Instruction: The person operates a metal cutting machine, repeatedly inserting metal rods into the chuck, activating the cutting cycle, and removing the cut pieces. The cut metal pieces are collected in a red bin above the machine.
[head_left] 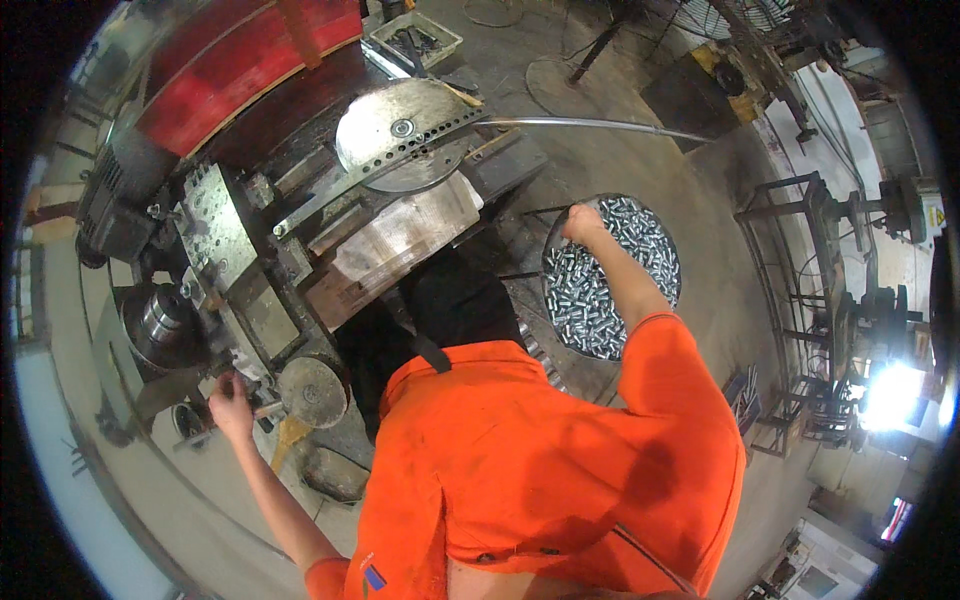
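My left hand [231, 404] is at the lower left of the machine, its fingers curled beside a short metal lever. What it holds, if anything, is too small to make out. Close to it are a round metal disc [312, 392] and a dark chuck-like cylinder [163, 318]. On the right, my right hand [582, 226] is closed at the upper left edge of a round tub, over a heap of short shiny metal cylinders [612, 285]. Whatever lies in those fingers is hidden.
A perforated bar [380, 166] crosses a large metal disc [385, 125] on the machine, with a long rod [600, 124] reaching right. A pale tray [425, 42] of tools sits beyond. Metal racks [805, 290] stand at the far right. A red panel [240, 80] is behind the machine.
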